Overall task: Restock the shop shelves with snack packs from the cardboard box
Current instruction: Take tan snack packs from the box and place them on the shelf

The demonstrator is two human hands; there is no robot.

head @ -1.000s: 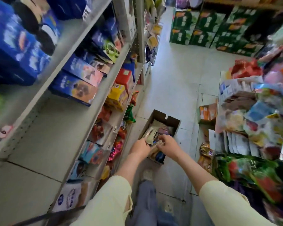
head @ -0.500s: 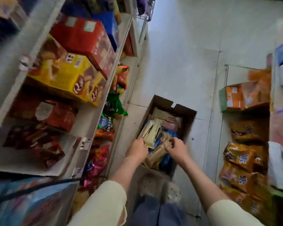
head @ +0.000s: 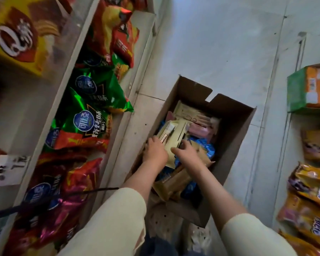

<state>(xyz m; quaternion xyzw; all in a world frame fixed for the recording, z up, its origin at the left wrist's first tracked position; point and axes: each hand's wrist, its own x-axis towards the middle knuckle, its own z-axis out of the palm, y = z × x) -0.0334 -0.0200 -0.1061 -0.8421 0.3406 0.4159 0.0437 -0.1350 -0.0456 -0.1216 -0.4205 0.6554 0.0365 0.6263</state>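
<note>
The cardboard box [head: 235, 130] sits open on the floor at centre, packed with snack packs. Both hands reach inside: the left hand [head: 155, 151] curls its grip round the left edge of a cream pack [head: 175, 137], the right hand [head: 186, 154] pinches its lower edge. Green chip bags [head: 92, 115] fill the shelf at 9 o'clock

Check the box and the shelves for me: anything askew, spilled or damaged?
Nothing spilled. The packs in the box lie jumbled at mixed angles, and both hands, left and right, are on a cream pack. The green bags on the left shelf slump over one another, tilted. No damage shows.
</note>
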